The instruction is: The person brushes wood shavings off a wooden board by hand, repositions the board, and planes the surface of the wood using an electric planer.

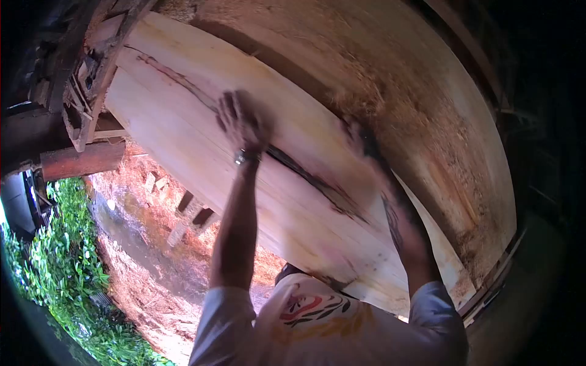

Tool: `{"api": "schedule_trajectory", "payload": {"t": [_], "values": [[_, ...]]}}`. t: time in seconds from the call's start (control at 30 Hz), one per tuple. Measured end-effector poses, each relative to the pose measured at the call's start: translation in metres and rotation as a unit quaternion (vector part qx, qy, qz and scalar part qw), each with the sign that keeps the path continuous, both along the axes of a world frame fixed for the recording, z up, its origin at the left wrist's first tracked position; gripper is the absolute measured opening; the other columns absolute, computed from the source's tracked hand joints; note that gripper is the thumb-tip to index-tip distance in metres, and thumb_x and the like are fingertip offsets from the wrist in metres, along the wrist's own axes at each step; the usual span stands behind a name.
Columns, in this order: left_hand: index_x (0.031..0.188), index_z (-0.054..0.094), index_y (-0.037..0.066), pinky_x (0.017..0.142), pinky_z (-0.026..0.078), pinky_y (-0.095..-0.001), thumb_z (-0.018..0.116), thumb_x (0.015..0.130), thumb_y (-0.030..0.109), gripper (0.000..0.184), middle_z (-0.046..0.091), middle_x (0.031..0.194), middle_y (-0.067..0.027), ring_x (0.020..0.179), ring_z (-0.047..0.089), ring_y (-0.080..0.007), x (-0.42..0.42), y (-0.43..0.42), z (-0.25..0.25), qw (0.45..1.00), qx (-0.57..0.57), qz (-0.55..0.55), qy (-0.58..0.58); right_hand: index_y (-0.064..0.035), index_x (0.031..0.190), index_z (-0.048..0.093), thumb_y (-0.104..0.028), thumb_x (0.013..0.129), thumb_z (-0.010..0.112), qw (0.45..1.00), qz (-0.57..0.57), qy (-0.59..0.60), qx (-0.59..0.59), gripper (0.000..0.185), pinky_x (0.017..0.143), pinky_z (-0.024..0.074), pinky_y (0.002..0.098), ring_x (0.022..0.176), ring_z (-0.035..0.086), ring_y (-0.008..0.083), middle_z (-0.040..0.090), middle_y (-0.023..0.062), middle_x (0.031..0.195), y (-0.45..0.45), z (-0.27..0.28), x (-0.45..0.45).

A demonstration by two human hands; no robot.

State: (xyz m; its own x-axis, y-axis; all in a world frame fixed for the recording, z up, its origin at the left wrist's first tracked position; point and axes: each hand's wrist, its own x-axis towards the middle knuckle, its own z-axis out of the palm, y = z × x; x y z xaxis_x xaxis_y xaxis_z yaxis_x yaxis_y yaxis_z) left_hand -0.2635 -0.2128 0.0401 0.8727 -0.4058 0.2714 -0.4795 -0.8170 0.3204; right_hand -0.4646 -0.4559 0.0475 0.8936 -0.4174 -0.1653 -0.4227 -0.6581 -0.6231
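Note:
A long pale wooden slab (317,110) with a dark, cracked streak along its middle stretches diagonally across the view. My left hand (243,122), with a metal band at the wrist, lies on the slab over the streak. Its fingers are spread and slightly blurred; a dark patch beside it could be shadow. Near the slab's upper right edge is my right hand (359,139), dark and smeared by motion. How its fingers are bent, and whether they touch the edge, I cannot make out.
Beyond the slab lies a wide board (421,116) strewn with sawdust. Wooden framing (91,104) stands at the upper left. Below, wood shavings (146,293) and small offcuts (177,233) cover the ground. Green plants (73,262) grow at the lower left.

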Motion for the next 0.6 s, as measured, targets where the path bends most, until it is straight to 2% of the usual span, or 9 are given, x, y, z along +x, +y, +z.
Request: {"api": "schedule_trajectory", "payload": {"t": [0.07,0.13,0.17,0.23,0.27,0.33,0.43,0.53,0.6], "values": [[0.158,0.036,0.005,0.122,0.02,-0.0631,0.05,0.101,0.044,0.07,0.032,0.165,-0.023,0.154,0.025,-0.0442,0.001,-0.001,0.007,1.0,0.002,0.001,0.017,-0.0008,0.105,0.065,-0.035,0.108,0.05,0.981,0.03,-0.188,0.044,0.038,0.077,0.0488,0.0497,0.087,0.063,0.0388,0.068,0.0218,0.101,0.017,-0.025,0.101],[0.16,0.033,0.005,0.122,0.018,-0.0629,0.051,0.1,0.041,0.073,0.03,0.166,-0.0234,0.155,0.024,-0.0439,0.002,-0.003,0.011,0.999,-0.002,0.008,0.044,0.0003,0.101,0.065,-0.04,0.109,0.049,0.992,0.1,-0.077,0.022,0.044,0.074,0.0479,0.0511,0.082,0.063,0.0384,0.067,0.0234,0.091,0.021,-0.023,0.198],[0.161,0.031,0.005,0.122,0.017,-0.0637,0.052,0.099,0.04,0.074,0.029,0.167,-0.0232,0.155,0.023,-0.0439,0.004,-0.004,0.014,0.998,-0.004,0.009,0.056,0.0002,0.099,0.065,-0.045,0.109,0.046,0.993,0.09,-0.039,0.058,0.05,0.074,0.0483,0.0512,0.081,0.064,0.0383,0.066,0.0236,0.087,0.024,-0.03,0.241],[0.161,0.031,0.005,0.122,0.017,-0.0647,0.053,0.099,0.038,0.074,0.028,0.167,-0.0236,0.156,0.022,-0.0437,0.006,-0.005,0.016,0.996,0.011,0.023,0.089,0.0032,0.097,0.065,-0.055,0.107,0.043,0.988,0.111,0.037,0.105,0.063,0.076,0.0492,0.0524,0.083,0.066,0.0399,0.066,0.0275,0.09,0.028,-0.015,0.334],[0.161,0.031,0.005,0.122,0.016,-0.0648,0.053,0.099,0.037,0.073,0.028,0.167,-0.0239,0.156,0.022,-0.0438,0.007,-0.006,0.02,0.995,0.011,0.024,0.093,0.0064,0.098,0.066,-0.06,0.105,0.042,0.981,0.14,0.075,0.115,0.071,0.078,0.0496,0.0535,0.086,0.066,0.0415,0.067,0.0311,0.098,0.027,-0.02,0.377],[0.161,0.031,0.004,0.122,0.016,-0.0653,0.054,0.099,0.035,0.073,0.027,0.167,-0.0251,0.155,0.022,-0.0447,0.008,-0.009,0.024,0.994,0.024,0.027,0.101,0.0043,0.099,0.061,-0.056,0.107,0.041,0.975,0.128,-0.078,0.162,0.065,0.077,0.0495,0.0524,0.086,0.067,0.0397,0.068,0.028,0.1,0.042,-0.005,0.43],[0.161,0.03,0.004,0.121,0.016,-0.0656,0.054,0.099,0.035,0.073,0.027,0.167,-0.0257,0.155,0.022,-0.0456,0.012,-0.01,0.028,0.992,0.023,0.028,0.118,-0.0054,0.115,0.065,-0.058,0.108,0.038,0.952,0.185,-0.185,0.157,0.059,0.086,0.0534,0.0451,0.096,0.069,0.0359,0.07,0.0209,0.105,0.056,-0.025,0.517],[0.161,0.03,0.003,0.121,0.016,-0.0654,0.053,0.1,0.037,0.073,0.028,0.166,-0.0271,0.155,0.022,-0.0466,0.014,-0.009,0.03,0.991,0.031,0.029,0.128,-0.0081,0.12,0.065,-0.041,0.106,0.05,0.933,0.15,-0.29,0.149,0.039,0.094,0.053,0.0435,0.11,0.067,0.0358,0.069,0.0149,0.119,0.054,-0.015,0.549],[0.161,0.03,0.003,0.121,0.016,-0.0653,0.052,0.101,0.039,0.073,0.027,0.165,-0.0281,0.155,0.021,-0.0472,0.013,-0.01,0.029,0.99,0.037,0.023,0.132,-0.01,0.119,0.066,-0.027,0.101,0.054,0.923,0.216,-0.29,0.133,0.028,0.09,0.0535,0.0467,0.103,0.068,0.0373,0.07,0.02,0.109,0.055,-0.03,0.546]]}}
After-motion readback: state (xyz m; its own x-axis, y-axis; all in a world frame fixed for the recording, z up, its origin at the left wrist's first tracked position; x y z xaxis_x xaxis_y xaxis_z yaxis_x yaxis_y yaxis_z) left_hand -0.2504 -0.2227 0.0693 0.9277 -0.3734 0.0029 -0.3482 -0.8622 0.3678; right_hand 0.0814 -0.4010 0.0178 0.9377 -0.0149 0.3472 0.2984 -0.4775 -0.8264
